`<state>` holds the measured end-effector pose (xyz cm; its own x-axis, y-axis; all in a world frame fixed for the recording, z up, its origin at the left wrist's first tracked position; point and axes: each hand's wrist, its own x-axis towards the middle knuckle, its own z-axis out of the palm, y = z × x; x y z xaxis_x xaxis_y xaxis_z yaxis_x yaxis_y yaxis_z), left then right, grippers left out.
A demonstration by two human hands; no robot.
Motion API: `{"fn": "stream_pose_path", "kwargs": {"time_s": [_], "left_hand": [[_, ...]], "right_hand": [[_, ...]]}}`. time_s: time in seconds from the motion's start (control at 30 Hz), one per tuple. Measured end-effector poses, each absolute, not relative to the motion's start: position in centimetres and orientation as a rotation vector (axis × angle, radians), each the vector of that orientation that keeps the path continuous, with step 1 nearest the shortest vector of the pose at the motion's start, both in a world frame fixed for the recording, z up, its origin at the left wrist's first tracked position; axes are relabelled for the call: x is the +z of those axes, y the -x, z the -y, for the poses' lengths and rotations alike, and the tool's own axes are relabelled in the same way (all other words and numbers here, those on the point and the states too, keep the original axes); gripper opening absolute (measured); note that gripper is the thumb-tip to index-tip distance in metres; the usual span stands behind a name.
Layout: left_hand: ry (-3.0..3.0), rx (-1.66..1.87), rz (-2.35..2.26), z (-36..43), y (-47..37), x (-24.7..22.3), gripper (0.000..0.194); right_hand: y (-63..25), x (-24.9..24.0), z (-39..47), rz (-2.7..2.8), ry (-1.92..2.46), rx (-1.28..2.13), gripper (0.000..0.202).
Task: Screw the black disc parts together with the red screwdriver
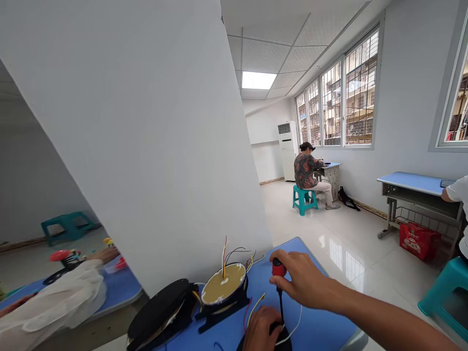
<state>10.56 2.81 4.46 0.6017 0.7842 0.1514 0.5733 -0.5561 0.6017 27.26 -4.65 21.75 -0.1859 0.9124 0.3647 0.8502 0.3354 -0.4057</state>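
Note:
My right hand (pixel 302 280) grips the red handle of a screwdriver (pixel 279 287) held upright over the blue table (pixel 321 326). Its dark shaft points down onto a black part (pixel 283 336) at the bottom edge, which my left hand (pixel 260 330) holds in place. Just left stands a round black unit with a tan top (pixel 224 287) on a black stand, with yellow, red and black wires sticking up. A black disc-shaped cover (pixel 161 314) lies tilted beside it.
A large white partition (pixel 146 136) rises right behind the table. To the left, another person's white sleeve (pixel 54 302) rests on a neighbouring blue table. A seated person (pixel 307 170) works at a far desk by the windows. Teal stools and another desk (pixel 417 187) stand right.

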Motion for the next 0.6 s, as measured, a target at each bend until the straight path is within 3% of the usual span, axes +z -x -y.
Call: {"fn": "stream_pose_path", "kwargs": {"time_s": [0.23,0.37,0.5,0.6], "left_hand": [[-2.324,0.633,-1.031,-2.4,-10.3,4.7,0.021],[-2.374,0.609,-1.009,-2.5,-10.0,4.6,0.023],[-2.578,0.723,-0.937,-3.7,-8.6,2.9,0.035],[-2.836,0.935,-0.877,-3.6,-7.2,1.3,0.045]], "right_hand": [[-27.3,23.0,4.4,2.32,1.424,0.123,0.036],[-26.2,22.6,3.7,2.32,1.504,-0.017,0.029],[-25.6,22.1,3.1,2.277,1.532,-0.129,0.02],[-26.1,22.3,3.2,2.307,1.407,-0.167,0.029]]}}
